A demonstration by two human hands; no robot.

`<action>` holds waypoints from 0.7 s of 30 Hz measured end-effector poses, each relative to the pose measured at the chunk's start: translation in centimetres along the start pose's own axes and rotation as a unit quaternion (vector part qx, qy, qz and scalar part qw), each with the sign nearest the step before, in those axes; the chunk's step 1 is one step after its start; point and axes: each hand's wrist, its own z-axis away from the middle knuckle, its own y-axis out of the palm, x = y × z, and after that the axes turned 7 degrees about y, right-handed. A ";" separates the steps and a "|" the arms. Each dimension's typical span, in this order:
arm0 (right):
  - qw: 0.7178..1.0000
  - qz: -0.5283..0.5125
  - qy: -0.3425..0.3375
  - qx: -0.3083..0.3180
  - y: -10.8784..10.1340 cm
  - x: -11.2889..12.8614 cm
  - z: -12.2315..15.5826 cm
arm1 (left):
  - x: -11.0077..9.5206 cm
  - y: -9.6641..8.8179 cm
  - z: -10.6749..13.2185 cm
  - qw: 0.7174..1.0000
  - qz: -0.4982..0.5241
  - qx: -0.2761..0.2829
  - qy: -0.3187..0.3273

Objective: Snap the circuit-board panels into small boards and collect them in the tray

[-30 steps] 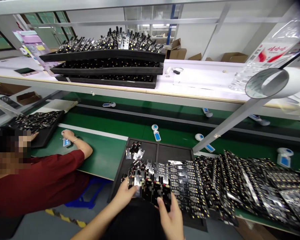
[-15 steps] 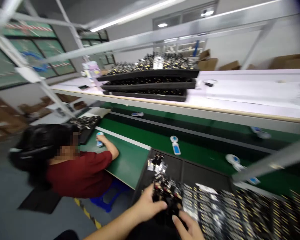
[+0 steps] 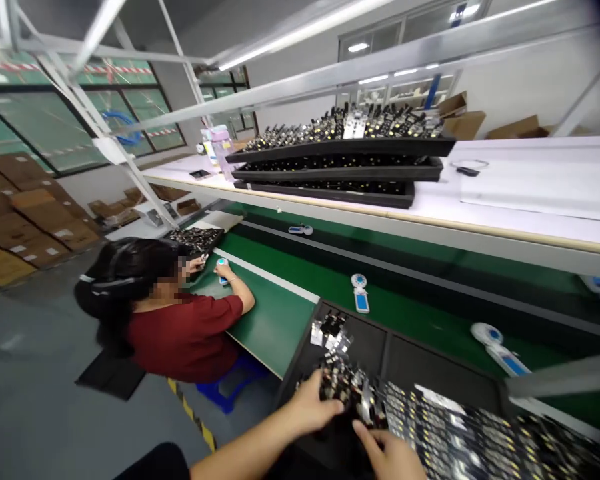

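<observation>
Both my hands are over a black tray (image 3: 367,343) at the lower centre. My left hand (image 3: 310,407) is closed at the left end of a cluster of small black parts (image 3: 347,387) with shiny metal and pale yellowish bits, thumb in front and fingers behind. My right hand (image 3: 393,453) is at the cluster's lower right end, its fingers bent against it; its far fingertips are partly hidden. Further up in the tray lie a few loose parts (image 3: 333,323) with clear or silvery pieces. To the right, rows of similar parts (image 3: 445,427) are laid close together.
A co-worker in a red top (image 3: 185,333) sits at the left, one hand on a white-and-blue device. Similar devices (image 3: 361,293) lie along the green belt (image 3: 285,270). Stacked black trays (image 3: 340,150) of parts stand on the shelf above; a metal post (image 3: 560,377) crosses at right.
The view has swung slightly left, so the scene sits further right. My hands stay at the cluster, which has tilted and catches more light. The co-worker's other hand now shows, near a part.
</observation>
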 end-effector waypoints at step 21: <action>0.978 -0.100 -0.142 -0.117 1.4 1.9 3.6 | 1.4 3.6 1.7 0.988 0.127 0.083 -0.041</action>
